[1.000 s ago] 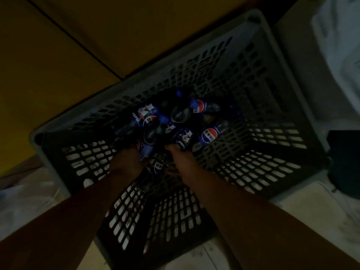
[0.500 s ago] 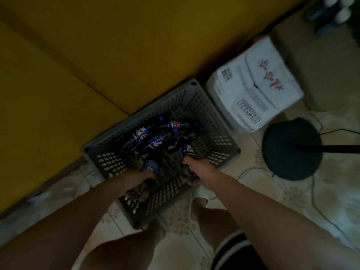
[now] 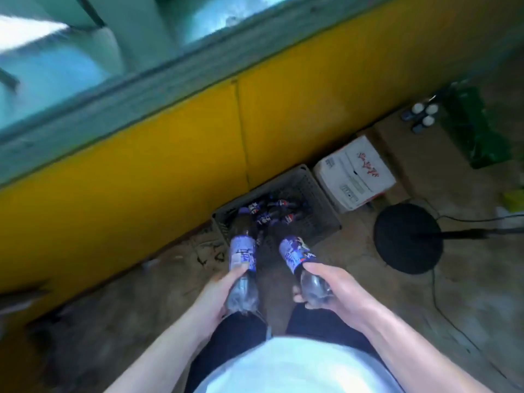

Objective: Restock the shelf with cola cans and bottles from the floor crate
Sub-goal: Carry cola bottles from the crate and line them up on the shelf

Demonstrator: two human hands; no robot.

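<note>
My left hand [image 3: 219, 293] grips the base of a cola bottle [image 3: 243, 251] with a blue label, its cap pointing away from me. My right hand [image 3: 329, 287] grips a second cola bottle [image 3: 297, 255] the same way. Both bottles hang above the floor in front of my body. Below them the grey plastic crate [image 3: 317, 205] stands on the floor against the yellow cabinet front [image 3: 141, 177] and holds several more cola bottles [image 3: 272, 212]. A grey-green ledge [image 3: 141, 89] runs above the yellow panels; the view is blurred.
A white cardboard box [image 3: 354, 174] sits right of the crate. A round black stand base [image 3: 408, 236] with a pole and cables lies further right. Several white-capped bottles [image 3: 422, 116] and a green pack [image 3: 479, 129] stand at the far right.
I have risen from crouching over the crate. Both hands came up out of the crate, each carrying a bottle, and the crate is now far below.
</note>
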